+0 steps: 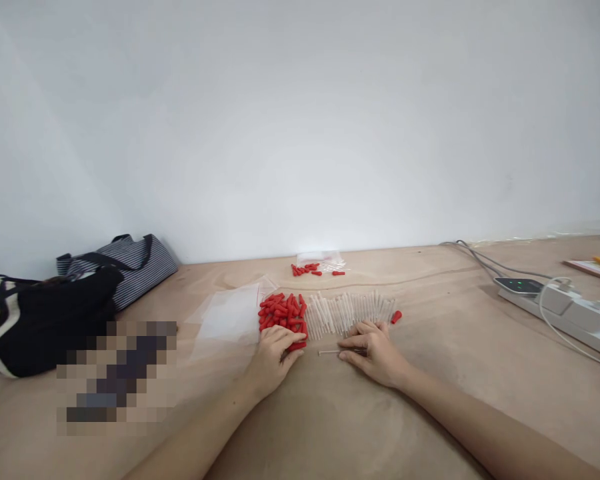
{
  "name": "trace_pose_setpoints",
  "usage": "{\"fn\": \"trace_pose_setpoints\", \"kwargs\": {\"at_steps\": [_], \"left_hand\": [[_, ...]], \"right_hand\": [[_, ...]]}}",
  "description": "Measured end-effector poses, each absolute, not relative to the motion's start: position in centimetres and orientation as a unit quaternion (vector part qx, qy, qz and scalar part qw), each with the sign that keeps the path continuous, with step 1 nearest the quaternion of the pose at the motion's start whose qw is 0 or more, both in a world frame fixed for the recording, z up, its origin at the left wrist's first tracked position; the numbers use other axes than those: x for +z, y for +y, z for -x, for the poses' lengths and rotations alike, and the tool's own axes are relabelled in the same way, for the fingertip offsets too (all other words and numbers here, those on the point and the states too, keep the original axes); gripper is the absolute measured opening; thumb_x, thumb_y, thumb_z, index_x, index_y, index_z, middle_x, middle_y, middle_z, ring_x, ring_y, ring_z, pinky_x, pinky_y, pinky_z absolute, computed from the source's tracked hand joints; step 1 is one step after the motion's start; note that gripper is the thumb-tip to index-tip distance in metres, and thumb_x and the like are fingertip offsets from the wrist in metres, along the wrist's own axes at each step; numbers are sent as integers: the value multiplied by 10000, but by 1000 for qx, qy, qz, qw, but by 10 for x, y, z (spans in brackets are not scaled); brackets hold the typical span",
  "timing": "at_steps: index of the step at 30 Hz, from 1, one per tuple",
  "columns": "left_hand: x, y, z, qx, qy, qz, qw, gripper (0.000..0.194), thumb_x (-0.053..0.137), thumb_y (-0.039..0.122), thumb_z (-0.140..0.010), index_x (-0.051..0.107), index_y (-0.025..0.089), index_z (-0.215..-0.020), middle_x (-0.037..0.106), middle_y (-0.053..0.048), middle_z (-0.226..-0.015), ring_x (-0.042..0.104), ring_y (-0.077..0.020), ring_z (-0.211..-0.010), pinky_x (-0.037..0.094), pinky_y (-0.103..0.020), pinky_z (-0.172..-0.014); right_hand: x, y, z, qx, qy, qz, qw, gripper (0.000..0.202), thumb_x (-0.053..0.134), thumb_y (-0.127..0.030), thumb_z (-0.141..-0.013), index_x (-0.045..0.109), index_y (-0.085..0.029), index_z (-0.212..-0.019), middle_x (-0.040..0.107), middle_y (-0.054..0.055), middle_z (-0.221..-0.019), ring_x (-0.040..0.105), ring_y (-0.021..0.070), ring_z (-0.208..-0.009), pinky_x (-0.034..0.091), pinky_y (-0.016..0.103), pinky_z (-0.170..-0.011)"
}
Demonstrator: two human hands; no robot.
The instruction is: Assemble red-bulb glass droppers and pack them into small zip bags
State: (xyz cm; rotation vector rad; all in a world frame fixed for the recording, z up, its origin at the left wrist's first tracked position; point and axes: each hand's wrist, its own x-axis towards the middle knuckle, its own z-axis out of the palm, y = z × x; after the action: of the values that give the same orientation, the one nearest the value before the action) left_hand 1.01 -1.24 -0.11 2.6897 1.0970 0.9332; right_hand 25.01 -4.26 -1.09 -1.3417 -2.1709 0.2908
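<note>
My left hand [271, 360] pinches a red rubber dropper bulb [297, 346] between thumb and fingers, at the near edge of a pile of red bulbs [281, 309]. Between the thumb and fingers of my right hand [377, 357] is a thin glass dropper tube [329, 352], its end pointing left toward the bulb. The tube and the held bulb are apart. Behind my right hand lies a row of clear glass tubes [347, 310], side by side on the wooden table. One loose red bulb [397, 317] rests at the row's right end.
Clear plastic bags [230, 312] lie left of the pile. Farther back are several red bulbs [305, 269] beside another clear bag [321, 258]. A striped bag [140, 270] and a black bag [55, 320] stand left; a power strip [570, 313] with cables lies right.
</note>
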Motion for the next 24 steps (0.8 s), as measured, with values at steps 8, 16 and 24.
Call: {"fn": "trace_pose_setpoints", "kwargs": {"at_steps": [8, 16, 24], "left_hand": [[-5, -12, -18, 353, 367, -860, 23, 163, 511, 208, -807, 643, 194, -902, 608, -65, -934, 557, -195, -864, 402, -362, -774], [0, -18, -27, 309, 394, -866, 21, 123, 576, 222, -791, 644, 234, -893, 679, -1, -813, 575, -169, -753, 293, -373, -745], [2, -21, -30, 310, 396, -863, 48, 124, 524, 221, -818, 629, 227, -883, 675, 2, -825, 572, -160, -764, 271, -358, -758]], "right_hand": [[-13, -41, -237, 83, -791, 505, 334, 113, 477, -206, -813, 556, -202, -733, 601, 8, -780, 521, 159, -783, 276, 340, -739], [-18, -39, -233, 107, -793, 469, 374, 122, 379, -171, -837, 475, -193, -766, 592, -5, -715, 543, 131, -680, 329, 326, -748], [-16, -41, -231, 111, -805, 456, 363, 194, 379, -183, -854, 569, -220, -867, 632, 10, -798, 567, 140, -753, 310, 324, -743]]}}
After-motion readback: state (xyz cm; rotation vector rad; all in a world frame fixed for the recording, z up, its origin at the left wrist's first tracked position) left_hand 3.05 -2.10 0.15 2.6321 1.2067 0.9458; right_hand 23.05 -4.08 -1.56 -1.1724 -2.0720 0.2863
